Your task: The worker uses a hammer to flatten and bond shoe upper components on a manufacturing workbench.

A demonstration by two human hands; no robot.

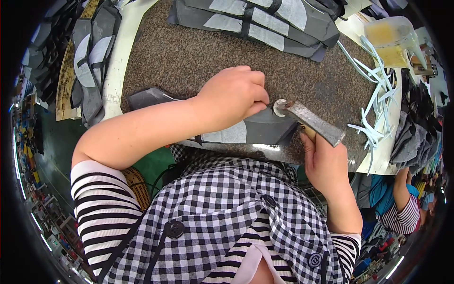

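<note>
A dark grey sheet piece (pixel 269 127) with a whitish patch lies along the near side of the table, partly covered by my left forearm. My left hand (pixel 232 97) is closed over its far edge, the fingers curled and pressed together. What the fingertips pinch is hidden. With my right hand (pixel 326 163) I grip the pale handle of a hammer (pixel 314 122). The round face of the hammer head is just right of my left fingertips, over the edge of the piece. I cannot tell whether it touches.
A brown speckled table top (pixel 161 57) lies under the work. Stacked grey pieces (pixel 265 28) with white patches are at the far side, and more pieces (pixel 92 61) at left. Pale blue strips (pixel 378 109), a translucent container (pixel 390 40) and grey fabric (pixel 411 137) are at right.
</note>
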